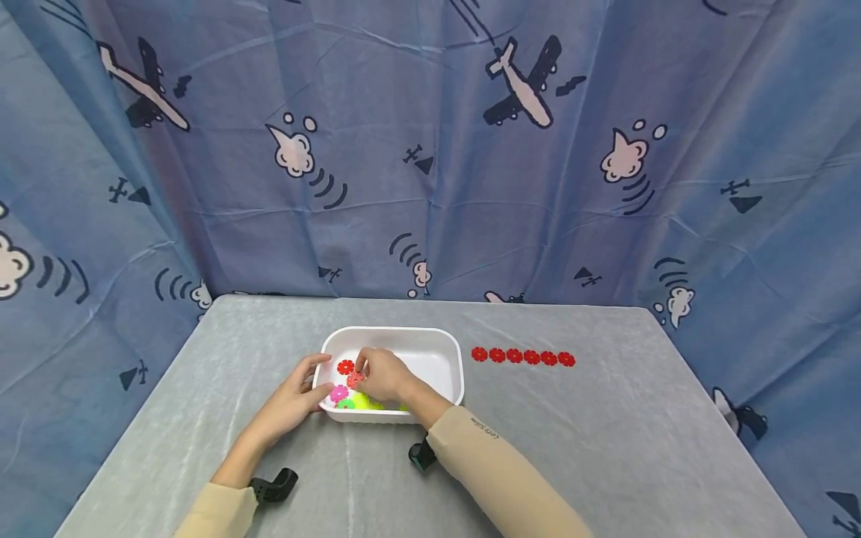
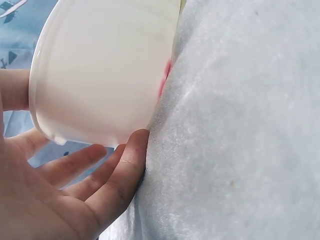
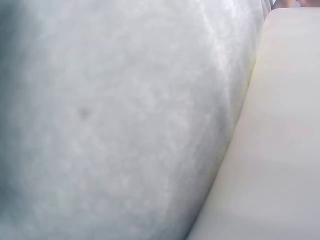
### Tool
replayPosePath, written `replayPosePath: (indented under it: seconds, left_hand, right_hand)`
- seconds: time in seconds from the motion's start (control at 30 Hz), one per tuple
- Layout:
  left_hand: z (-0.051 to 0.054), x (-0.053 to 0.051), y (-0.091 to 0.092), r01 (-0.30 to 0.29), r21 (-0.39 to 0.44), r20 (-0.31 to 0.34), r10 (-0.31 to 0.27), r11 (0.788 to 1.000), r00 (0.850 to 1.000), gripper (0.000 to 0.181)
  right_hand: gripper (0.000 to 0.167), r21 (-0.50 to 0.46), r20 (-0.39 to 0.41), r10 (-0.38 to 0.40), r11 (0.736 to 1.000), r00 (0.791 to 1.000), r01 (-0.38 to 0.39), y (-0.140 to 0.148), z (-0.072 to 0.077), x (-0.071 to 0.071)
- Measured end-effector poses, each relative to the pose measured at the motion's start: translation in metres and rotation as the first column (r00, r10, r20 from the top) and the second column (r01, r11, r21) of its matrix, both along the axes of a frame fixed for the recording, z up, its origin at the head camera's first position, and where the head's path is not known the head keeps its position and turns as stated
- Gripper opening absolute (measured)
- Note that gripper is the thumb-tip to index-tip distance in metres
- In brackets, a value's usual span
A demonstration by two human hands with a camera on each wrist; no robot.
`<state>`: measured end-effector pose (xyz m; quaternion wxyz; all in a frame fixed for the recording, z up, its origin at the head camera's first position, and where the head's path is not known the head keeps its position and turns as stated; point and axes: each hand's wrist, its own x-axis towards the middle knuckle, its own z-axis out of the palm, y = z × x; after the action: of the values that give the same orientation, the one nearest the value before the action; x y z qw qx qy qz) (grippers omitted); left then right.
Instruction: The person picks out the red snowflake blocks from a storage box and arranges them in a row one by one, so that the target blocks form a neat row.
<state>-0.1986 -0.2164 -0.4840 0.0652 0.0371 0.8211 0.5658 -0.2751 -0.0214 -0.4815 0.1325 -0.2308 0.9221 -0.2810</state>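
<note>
A white plastic tray (image 1: 440, 344) stands on the table with flower-shaped pieces at its left end. My left hand (image 1: 296, 400) grips the tray's left end, its thumb over the rim; in the left wrist view its fingers (image 2: 127, 170) lie against the outer wall. My right hand (image 1: 385, 375) reaches inside over the front wall, fingers curled down, pinching a light red flower-shaped piece (image 1: 354, 382). Near it lie a red piece (image 1: 345, 367), a pink piece (image 1: 339, 392), a green piece (image 1: 346, 404) and yellow pieces (image 1: 363, 402), the yellow ones partly hidden by the hand.
Right of the tray, several red flower-shaped pieces (image 1: 514, 356) lie in a straight row on the grey cloth-covered table (image 1: 605, 448). A blue curtain (image 1: 430, 149) printed with planes hangs behind. The right wrist view shows mostly cloth and the tray's outer wall (image 3: 270, 150).
</note>
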Motion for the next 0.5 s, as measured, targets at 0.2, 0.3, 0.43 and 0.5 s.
replayPosePath:
  seconds: [0.2,0.3,0.43,0.5]
  left_hand:
    - [0.0004,0.0002,0.0,0.002,0.001,0.005,-0.002,1.0,1.0,0.053]
    - [0.0016,0.0014,-0.0006,0.007,0.005,0.008,-0.007,1.0,1.0,0.055]
    - [0.0033,0.0028,-0.0014,0.016,0.007,0.01,-0.016,1.0,1.0,0.057]
    - [0.0038,0.0025,-0.0014,0.016,0.007,0.012,-0.016,1.0,1.0,0.057]
  right_hand:
    - [0.022,-0.049,0.014,-0.019,0.999,1.0,0.019,0.0011,-0.0006,0.0009]
    - [0.022,-0.063,0.021,-0.021,0.998,1.0,0.023,0.0013,0.0,0.0016]
    - [0.022,-0.07,0.04,-0.026,0.997,0.999,0.029,0.0012,0.0019,0.0026]
    - [0.023,-0.07,0.046,-0.031,0.997,0.998,0.034,0.0012,0.0025,0.0027]
